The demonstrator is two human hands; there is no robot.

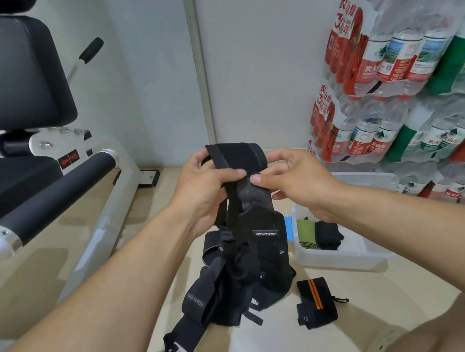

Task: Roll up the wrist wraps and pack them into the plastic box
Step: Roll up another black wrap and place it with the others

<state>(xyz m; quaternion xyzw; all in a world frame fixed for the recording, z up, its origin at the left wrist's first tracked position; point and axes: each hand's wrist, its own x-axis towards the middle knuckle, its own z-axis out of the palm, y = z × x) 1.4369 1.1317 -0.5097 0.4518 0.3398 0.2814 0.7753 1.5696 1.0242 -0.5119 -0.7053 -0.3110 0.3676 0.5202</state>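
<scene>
Both hands — left hand (200, 193), right hand (296, 181) — pinch a black wrist wrap (243, 174); at 6 o'clock a pile (235, 278) reads "BOKEERSI".

Even, bright indoor light fell from overhead, casting soft shadows on the floor (370, 321). Wide-angle distortion bent the edges, glare sheened the bottles (407, 57), and the forearms nearest the lens blurred slightly.

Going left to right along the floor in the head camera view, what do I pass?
White gym machine frame → pile of black wrist wraps → orange-striped wrap → plastic box → stacked packs of bottled water.
</scene>
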